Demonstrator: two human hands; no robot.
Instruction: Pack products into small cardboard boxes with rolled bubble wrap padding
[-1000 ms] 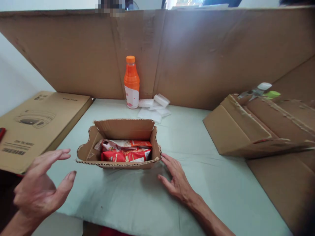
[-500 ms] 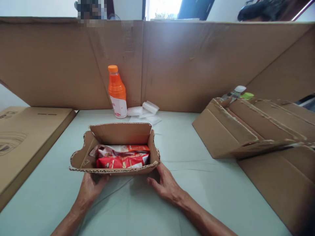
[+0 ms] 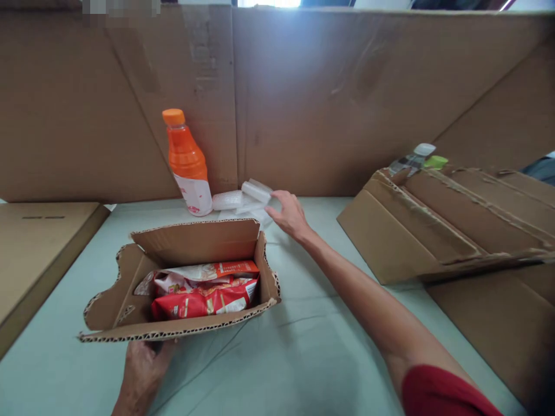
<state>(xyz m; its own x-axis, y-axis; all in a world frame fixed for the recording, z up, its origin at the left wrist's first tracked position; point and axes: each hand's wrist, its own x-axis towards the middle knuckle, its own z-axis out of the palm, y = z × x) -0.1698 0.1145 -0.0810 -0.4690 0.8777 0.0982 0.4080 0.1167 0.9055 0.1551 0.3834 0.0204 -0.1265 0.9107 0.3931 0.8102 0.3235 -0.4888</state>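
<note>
A small open cardboard box (image 3: 197,240) holds red and white snack packets (image 3: 203,299). My left hand (image 3: 144,367) grips the box's lower front from below; its fingertips are hidden under the cardboard. Farther back, my right hand (image 3: 287,215) reaches over the table with thumb and fingers apart. Its fingertips are at the right edge of a small pile of clear bubble wrap (image 3: 229,200); whether they touch it I cannot tell. Beside the pile stands an orange-capped bottle (image 3: 187,164) with a white lower label.
A larger cardboard box with dividers (image 3: 390,231) stands on the right, with clear and green-capped bottles inside. At the left lies a flat carton (image 3: 43,248). A tall cardboard panel (image 3: 347,104) closes off the back of the pale green table (image 3: 260,375).
My right hand has left the box's right side and moved away from me to the bubble wrap. The box now sits closer and slightly turned, with my left hand still at it.
</note>
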